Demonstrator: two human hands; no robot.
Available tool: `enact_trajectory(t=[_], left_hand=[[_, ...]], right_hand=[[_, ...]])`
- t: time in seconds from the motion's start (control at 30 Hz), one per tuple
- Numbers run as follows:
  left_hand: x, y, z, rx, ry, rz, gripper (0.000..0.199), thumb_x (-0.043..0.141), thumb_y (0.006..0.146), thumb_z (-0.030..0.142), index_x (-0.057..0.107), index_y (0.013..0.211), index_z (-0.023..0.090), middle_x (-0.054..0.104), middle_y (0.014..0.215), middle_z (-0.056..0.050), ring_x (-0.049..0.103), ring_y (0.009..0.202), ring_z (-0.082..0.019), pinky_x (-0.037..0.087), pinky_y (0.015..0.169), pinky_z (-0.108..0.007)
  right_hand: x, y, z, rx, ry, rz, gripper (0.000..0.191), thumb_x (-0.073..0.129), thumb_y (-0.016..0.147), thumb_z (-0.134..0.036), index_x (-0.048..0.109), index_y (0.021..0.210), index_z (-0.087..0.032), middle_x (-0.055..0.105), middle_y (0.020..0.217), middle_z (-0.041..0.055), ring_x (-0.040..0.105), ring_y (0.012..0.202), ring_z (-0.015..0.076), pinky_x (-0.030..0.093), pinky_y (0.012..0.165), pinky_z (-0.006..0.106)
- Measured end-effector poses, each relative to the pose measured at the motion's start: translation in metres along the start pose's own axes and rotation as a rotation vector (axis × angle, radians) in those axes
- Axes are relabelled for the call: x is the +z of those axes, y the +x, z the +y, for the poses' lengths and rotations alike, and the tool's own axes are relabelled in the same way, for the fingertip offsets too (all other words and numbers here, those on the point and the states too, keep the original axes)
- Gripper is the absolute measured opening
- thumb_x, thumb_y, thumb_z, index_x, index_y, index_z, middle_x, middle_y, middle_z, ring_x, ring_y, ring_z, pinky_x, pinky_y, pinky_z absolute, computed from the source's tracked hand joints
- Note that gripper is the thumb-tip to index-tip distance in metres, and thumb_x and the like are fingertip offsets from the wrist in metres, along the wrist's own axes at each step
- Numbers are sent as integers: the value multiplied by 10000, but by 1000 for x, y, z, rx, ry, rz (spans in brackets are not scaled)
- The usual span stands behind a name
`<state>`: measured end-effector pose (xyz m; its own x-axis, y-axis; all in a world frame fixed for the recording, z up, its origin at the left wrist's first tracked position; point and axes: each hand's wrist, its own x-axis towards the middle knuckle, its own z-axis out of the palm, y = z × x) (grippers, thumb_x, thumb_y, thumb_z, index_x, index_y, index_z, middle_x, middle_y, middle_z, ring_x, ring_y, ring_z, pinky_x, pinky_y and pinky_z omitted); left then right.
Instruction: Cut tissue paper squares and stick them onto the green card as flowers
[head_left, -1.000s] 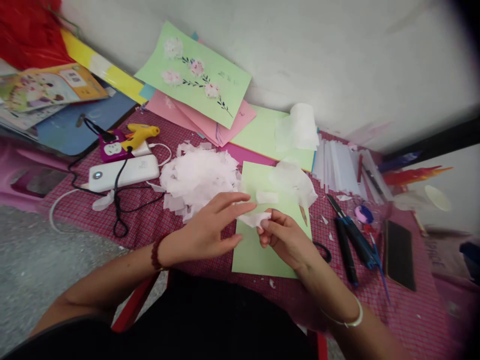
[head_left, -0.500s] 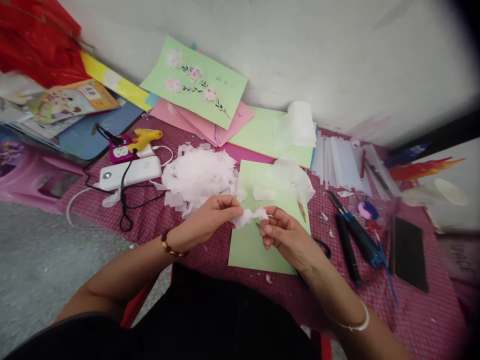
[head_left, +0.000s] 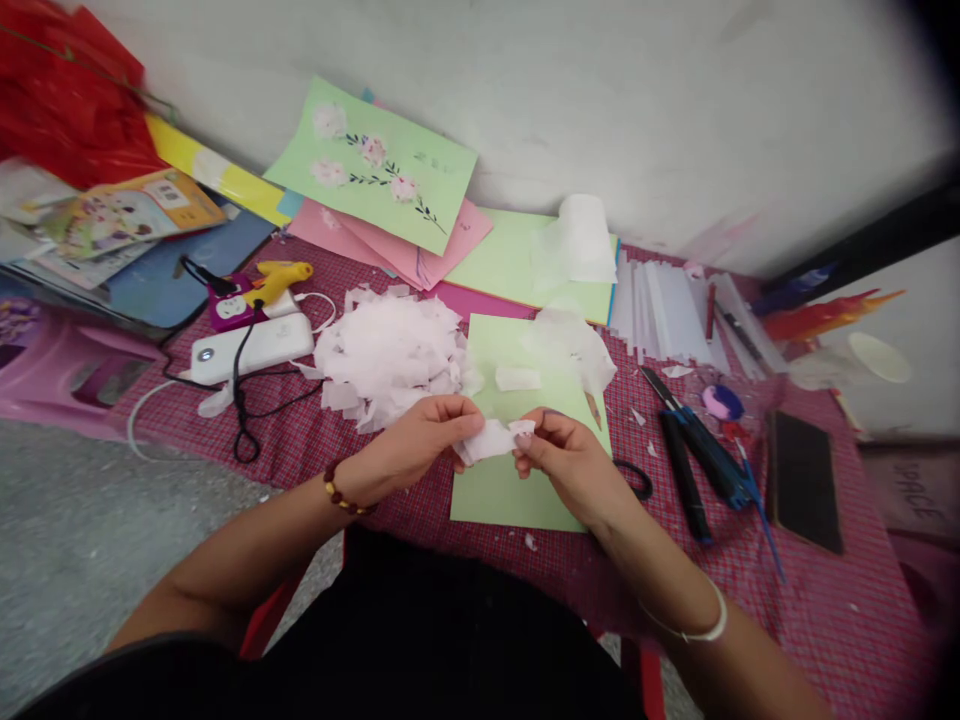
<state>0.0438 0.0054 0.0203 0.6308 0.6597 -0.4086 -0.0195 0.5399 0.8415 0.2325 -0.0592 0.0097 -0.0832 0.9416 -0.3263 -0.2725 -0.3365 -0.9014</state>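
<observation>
Together, both hands (head_left: 427, 438) (head_left: 564, 458) pinch a white paper strip (head_left: 489, 441) above the green sheet (head_left: 517, 502).

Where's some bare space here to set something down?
Mostly bare: the checked cloth between phone and right forearm, and the near end of the green sheet beneath the hands. Crowded: the left side, with paper pile, power bank and glue gun.

A small scrap of thin white paper (head_left: 489, 441) sits near the center of the frame, just below the middle — held roughly level and pinched at both ends. Lightly creased and matte, it stretches crosswise, longer than it is tall, its broad left part sagging along the lower edge — then narrowing before a smaller, folded-looking right end.
</observation>
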Motion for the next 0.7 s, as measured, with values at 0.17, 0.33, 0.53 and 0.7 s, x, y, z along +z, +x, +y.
enact_trajectory(t=[0.17,0.33,0.53,0.7], left_hand=[[-5,-3,0,-33,77,-43,275,702,773,390,625,824,132,597,648,24,527,517,-64,447,497,-196],[-13,-8,5,18,138,-34,185,711,730,275,602,712,126,557,601,45,487,518,-44,389,525,-178],[-41,-16,16,168,87,147,179,685,757,289,596,769,133,553,689,41,471,580,-48,379,576,-190],[-54,-23,17,246,7,304,212,708,722,295,586,789,135,535,702,49,452,576,-42,360,563,-185]], right_hand=[[3,1,-3,-25,-126,-7,223,722,766,-404,633,776,-200,606,613,-27,551,535,112,490,547,265],[-36,-26,0,-186,-780,115,238,625,838,-334,653,1043,-217,690,904,58,654,780,201,551,752,376],[-99,-76,37,-334,-1360,272,385,567,847,-296,592,1221,-211,630,1182,143,629,1103,328,496,986,543],[-109,-86,57,-381,-1478,293,477,566,819,-312,559,1294,-272,655,1101,133,692,972,340,563,874,547]])
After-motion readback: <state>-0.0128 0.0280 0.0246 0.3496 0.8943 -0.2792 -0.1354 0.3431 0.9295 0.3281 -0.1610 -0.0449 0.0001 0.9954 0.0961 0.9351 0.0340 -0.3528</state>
